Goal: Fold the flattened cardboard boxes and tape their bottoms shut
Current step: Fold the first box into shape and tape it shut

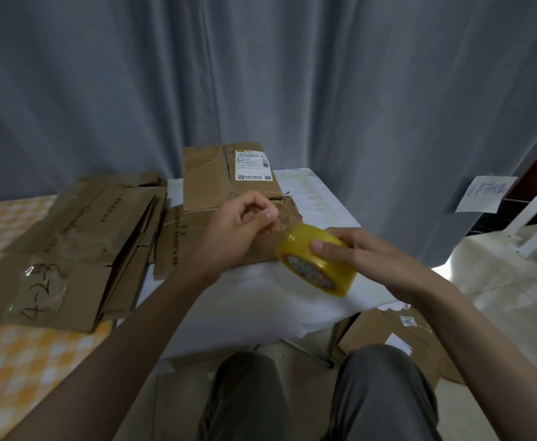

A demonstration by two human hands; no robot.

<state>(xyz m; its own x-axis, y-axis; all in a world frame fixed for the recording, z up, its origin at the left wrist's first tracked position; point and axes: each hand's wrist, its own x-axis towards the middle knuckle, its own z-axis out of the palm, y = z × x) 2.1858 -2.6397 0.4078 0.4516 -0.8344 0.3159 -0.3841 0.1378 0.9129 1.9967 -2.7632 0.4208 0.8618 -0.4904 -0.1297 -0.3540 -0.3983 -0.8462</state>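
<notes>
A: Where the checked yellow cloth (12,361) covers the left side, what is seen on it?

B: A stack of flattened cardboard boxes (79,249) is laid there, its right edge overhanging towards the white table (251,307). Handwriting is seen on the nearest sheet, over a patch of clear tape.

A: And at the centre?

B: On the far part of the white table a folded box (225,176) is seen, with a printed shipping label (253,165) stuck on its right part. A flat cardboard piece (184,240) with printed characters is spread under and in front of it.

A: How is the left hand held?

B: The left hand (238,230) is raised above that flat piece, its fingers curled with thumb and forefinger brought together near the roll. Whether a tape end is pinched between them cannot be told; any film there is too clear to be made out.

A: And the right hand?

B: The yellow tape roll (316,261) is gripped by the right hand (372,259), the fingers wrapped over its outer band, the roll tilted so its core is turned towards the near left. It is held just above the table's right part.

A: What is seen further right?

B: More flattened cardboard (397,342) is laid on the floor beyond the right knee, and a paper note (483,194) is hung at the far right, before the grey curtain (261,68).
</notes>
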